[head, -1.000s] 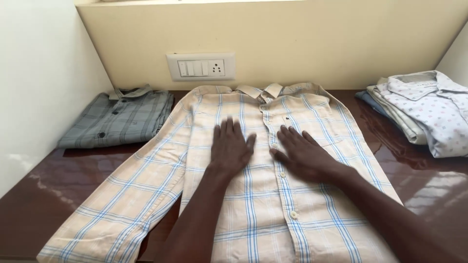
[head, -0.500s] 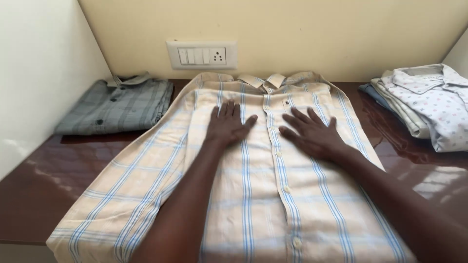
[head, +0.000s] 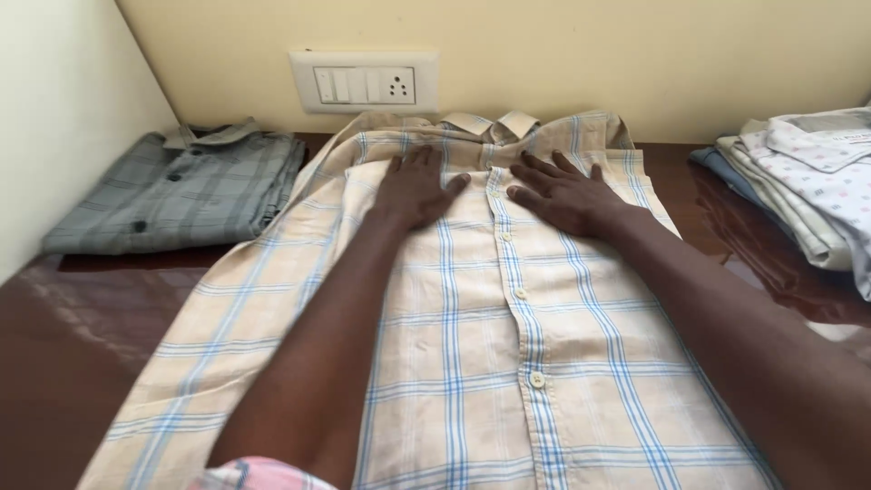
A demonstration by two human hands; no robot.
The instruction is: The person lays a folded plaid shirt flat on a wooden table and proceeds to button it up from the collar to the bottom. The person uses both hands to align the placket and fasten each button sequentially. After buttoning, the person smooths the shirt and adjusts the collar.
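I see the dark glossy tabletop (head: 63, 363) against the wall, and spread across it the beige shirt with blue checks (head: 472, 345), buttoned front up, collar toward the switch plate (head: 363, 82). My left hand (head: 417, 189) and right hand (head: 562, 195) lie flat on its chest, fingers spread, gripping nothing. A folded grey shirt (head: 172, 195) sits left; a stack of folded shirts (head: 807, 181) sits right.

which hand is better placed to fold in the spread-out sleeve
Left. The sleeve lies spread on the left side, and the left hand rests flat on the shirt nearer it; the right hand is across the placket.
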